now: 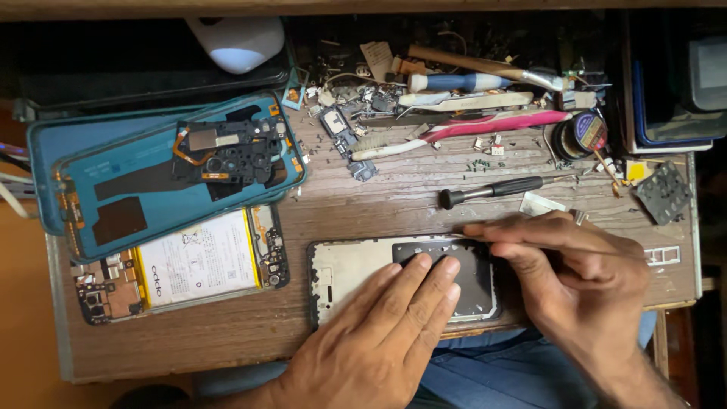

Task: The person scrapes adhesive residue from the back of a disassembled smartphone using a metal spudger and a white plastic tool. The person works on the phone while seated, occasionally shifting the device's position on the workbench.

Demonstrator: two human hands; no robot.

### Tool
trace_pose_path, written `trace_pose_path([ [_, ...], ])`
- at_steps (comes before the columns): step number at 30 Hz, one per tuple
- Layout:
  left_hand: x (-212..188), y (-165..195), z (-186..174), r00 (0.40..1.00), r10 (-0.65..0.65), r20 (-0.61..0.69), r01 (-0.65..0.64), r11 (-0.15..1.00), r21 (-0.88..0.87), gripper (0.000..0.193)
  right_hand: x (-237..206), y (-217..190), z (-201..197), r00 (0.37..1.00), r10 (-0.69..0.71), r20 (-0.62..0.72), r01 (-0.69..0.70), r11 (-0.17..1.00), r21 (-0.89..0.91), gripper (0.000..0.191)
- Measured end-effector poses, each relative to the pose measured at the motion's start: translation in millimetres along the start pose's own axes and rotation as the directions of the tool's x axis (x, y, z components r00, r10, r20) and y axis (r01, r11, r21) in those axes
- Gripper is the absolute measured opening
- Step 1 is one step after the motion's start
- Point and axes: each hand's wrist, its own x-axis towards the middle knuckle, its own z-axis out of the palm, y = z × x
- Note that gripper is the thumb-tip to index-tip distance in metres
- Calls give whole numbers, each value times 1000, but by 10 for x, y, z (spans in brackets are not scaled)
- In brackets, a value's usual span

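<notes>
The left hand (pixel 379 333) lies flat, fingers pressed together and extended, pushing down on the dark panel (pixel 469 280) that sits in the right half of a bare phone frame (pixel 344 276). The right hand (pixel 575 280) comes in from the right with fingers stretched leftward along the frame's upper edge, thumb and forefinger seemingly pinching a thin tool or prying at that edge; the tip is too small to make out for certain. The frame lies on the worn wooden table (pixel 379 204) with its long axis running left to right, directly ahead of the person, and both hands meet over its right end, the left coming from below, the right from the side. Just beyond the right hand lies a black screwdriver (pixel 492 189), also lengthwise left to right. To the left rest an opened phone with its battery showing (pixel 197 261) and, partly over it, teal back covers (pixel 151 182). Along the far edge is a clutter of toothbrushes (pixel 469 125), small parts and a solder reel (pixel 587 132).
</notes>
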Motion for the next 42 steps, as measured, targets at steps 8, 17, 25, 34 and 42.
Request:
trace_pose_path([
  [8, -11, 6, 0, 1000, 16, 15, -16, 999, 37, 44, -7, 35, 17, 1000, -20, -17, 20, 1000, 19, 5],
  [17, -33, -6, -13, 998, 38, 47, -40, 999, 27, 49, 40, -35, 51, 1000, -23, 10, 24, 996, -89, 6],
  [25, -40, -16, -13, 999, 29, 36, -30, 999, 26, 48, 31, 35, 74, 999, -46, -16, 44, 993, -108, 5],
  [34, -48, -40, 0, 999, 27, 18, -27, 1000, -4, 46, 74, 157, 147, 997, -73, 27, 75, 992, -97, 11],
  [42, -50, -60, 17, 1000, 11, 19, -11, 1000, -20, 48, 112, 44, 213, 997, -76, 26, 78, 989, -124, 12],
])
